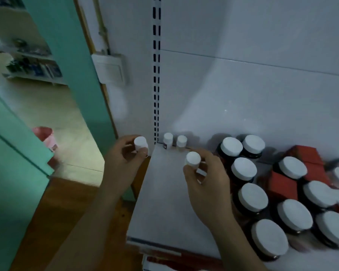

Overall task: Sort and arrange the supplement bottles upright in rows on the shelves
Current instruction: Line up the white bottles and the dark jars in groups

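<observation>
Currently two small white-capped bottles are held, one in each hand. The left bottle point(141, 144) is pinched between the thumb and curled fingers of the left hand point(123, 153). It is held upright just left of the foot of the slotted post point(156, 75), outside the edge of the shelf point(164, 202). The right bottle point(193, 160) is pinched near its cap by the thumb and fingertips of the right hand point(207, 182). It is held right of the post, over the bare left part of the shelf; whether it touches the shelf cannot be told.

Two back bottles point(168, 140), small and white-capped, are seen standing upright side by side just right of the post's foot, against the back panel. A dark label patch is noted on the nearer-to-post one. Its writing is too blurred to be read.

Farther right of the post, dark jars point(252, 194) with wide white lids are ranged upright in rows running front to back. No label faces are shown from above. Red boxes point(282, 184) are lodged among the jars, well right of the post; no print can be made out.

Left of the post and higher up, a white switch box point(111, 68) is fixed to the wall. Far left of the post, a pink bin point(45, 136) is seen on the floor.
</observation>
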`<action>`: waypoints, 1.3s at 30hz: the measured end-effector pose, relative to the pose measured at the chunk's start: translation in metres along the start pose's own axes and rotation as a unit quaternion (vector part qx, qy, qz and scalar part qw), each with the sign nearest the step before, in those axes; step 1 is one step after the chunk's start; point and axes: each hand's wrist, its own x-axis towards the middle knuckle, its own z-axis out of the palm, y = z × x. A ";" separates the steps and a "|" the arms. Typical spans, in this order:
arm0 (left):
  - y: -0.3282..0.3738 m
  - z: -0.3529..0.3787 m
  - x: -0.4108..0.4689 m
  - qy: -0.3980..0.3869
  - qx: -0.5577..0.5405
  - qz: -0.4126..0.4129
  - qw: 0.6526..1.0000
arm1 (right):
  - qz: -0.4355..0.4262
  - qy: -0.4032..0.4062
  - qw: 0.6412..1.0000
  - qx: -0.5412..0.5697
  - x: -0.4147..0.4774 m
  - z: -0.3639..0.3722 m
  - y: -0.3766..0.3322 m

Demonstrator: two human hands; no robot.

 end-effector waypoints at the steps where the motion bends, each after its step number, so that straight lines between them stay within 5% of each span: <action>1: -0.005 0.007 0.005 -0.022 0.003 0.003 1.000 | 0.009 0.017 1.000 -0.014 0.007 0.005 0.006; 10: -0.044 0.047 0.022 -0.101 0.039 0.031 0.994 | 0.074 0.055 0.992 -0.089 0.047 0.062 0.065; 18: -0.045 0.057 0.031 -0.106 0.035 0.038 0.993 | 0.107 0.062 0.991 -0.046 0.057 0.059 0.065; 23: -0.034 0.034 0.013 -0.103 0.088 0.026 0.990 | 0.091 -0.007 0.994 -0.056 0.027 0.030 0.027; 26: -0.014 0.020 0.009 -0.108 0.175 0.123 0.971 | 0.015 0.009 0.993 -0.115 0.016 -0.006 -0.001; 32: 0.027 0.050 0.025 -0.189 0.164 0.299 0.921 | -0.040 0.110 0.958 -0.264 0.026 -0.088 -0.009; 35: 0.056 0.092 0.039 -0.264 0.125 0.338 0.895 | 0.042 0.028 0.936 -0.349 0.035 -0.102 0.008; 39: 0.075 0.140 0.054 -0.432 0.147 0.380 0.805 | 0.076 -0.037 0.916 -0.392 0.038 -0.101 0.009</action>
